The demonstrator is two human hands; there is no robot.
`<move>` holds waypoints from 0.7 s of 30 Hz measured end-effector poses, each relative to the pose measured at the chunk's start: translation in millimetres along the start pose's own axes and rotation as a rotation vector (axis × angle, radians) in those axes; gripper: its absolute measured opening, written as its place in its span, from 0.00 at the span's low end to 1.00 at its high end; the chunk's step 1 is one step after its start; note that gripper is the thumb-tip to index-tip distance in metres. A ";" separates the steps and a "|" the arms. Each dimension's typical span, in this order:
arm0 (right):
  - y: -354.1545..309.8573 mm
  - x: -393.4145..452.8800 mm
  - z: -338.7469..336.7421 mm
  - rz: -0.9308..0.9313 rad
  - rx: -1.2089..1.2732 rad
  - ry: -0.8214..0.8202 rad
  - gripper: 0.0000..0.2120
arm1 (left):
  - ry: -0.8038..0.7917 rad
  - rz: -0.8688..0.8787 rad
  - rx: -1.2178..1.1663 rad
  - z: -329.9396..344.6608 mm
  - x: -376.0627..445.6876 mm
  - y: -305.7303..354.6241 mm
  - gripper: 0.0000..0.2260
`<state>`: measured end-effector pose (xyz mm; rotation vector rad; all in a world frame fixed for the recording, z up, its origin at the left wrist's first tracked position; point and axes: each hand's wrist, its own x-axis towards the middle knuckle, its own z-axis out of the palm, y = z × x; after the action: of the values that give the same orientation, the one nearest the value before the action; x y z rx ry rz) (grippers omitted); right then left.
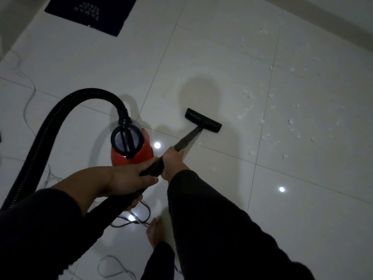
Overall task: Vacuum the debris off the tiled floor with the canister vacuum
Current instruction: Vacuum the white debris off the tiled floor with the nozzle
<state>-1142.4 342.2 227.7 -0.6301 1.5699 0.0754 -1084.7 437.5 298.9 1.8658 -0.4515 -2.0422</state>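
Observation:
A red canister vacuum (141, 152) stands on the white tiled floor (101, 67), left of centre. Its black ribbed hose (46, 130) arcs up from the top and down to the lower left. My left hand (131, 178) grips the black wand handle near the hose end. My right hand (173, 158) grips the wand (187, 138) just ahead of it. The black floor nozzle (202, 120) rests flat on a tile in the middle. Small white scraps of debris (290, 122) lie scattered over the tiles to the right of the nozzle.
A dark mat (88, 13) with lettering lies at the top left. A thin cable (26, 98) trails along the left side and loops by my bare foot (154, 231). A wall skirting (333, 23) runs along the upper right.

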 end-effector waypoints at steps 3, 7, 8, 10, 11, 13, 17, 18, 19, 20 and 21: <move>21.8 -19.1 2.8 0.042 0.038 -0.015 0.27 | -0.007 -0.026 0.021 5.1 -20.3 -16.1 0.28; 43.3 -46.6 3.7 0.060 0.064 -0.052 0.28 | -0.006 -0.048 0.016 15.1 -44.0 -34.9 0.29; 48.3 -51.9 2.6 0.060 0.064 -0.059 0.28 | -0.005 -0.055 0.010 18.3 -48.6 -39.2 0.29; 57.8 -57.8 -1.8 0.068 0.074 -0.065 0.28 | -0.003 -0.066 0.009 24.9 -55.1 -47.4 0.29; 63.1 -59.2 -3.8 0.072 0.079 -0.062 0.28 | 0.000 -0.072 0.011 28.9 -57.7 -51.0 0.29; 74.9 -60.3 -7.2 0.069 0.076 -0.061 0.28 | 0.008 -0.081 0.015 38.2 -61.5 -57.8 0.28; 98.8 -58.0 -17.0 0.082 0.070 -0.062 0.28 | 0.023 -0.113 0.010 59.8 -64.1 -69.6 0.27; 103.0 -57.6 -20.6 0.088 0.072 -0.062 0.28 | 0.025 -0.118 0.010 64.6 -64.0 -71.3 0.27; 106.4 -58.0 -24.5 0.092 0.065 -0.059 0.28 | 0.024 -0.120 0.014 69.1 -63.8 -72.9 0.27; 109.6 -57.2 -28.0 0.095 0.055 -0.055 0.28 | 0.023 -0.119 0.018 73.2 -63.3 -74.2 0.27; 111.5 -56.6 -30.5 0.095 0.053 -0.055 0.28 | 0.022 -0.115 0.024 76.5 -62.8 -75.0 0.27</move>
<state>-1219.9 442.8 248.4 -0.5078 1.5430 0.1215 -1158.3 533.3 327.7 1.9692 -0.3718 -2.0953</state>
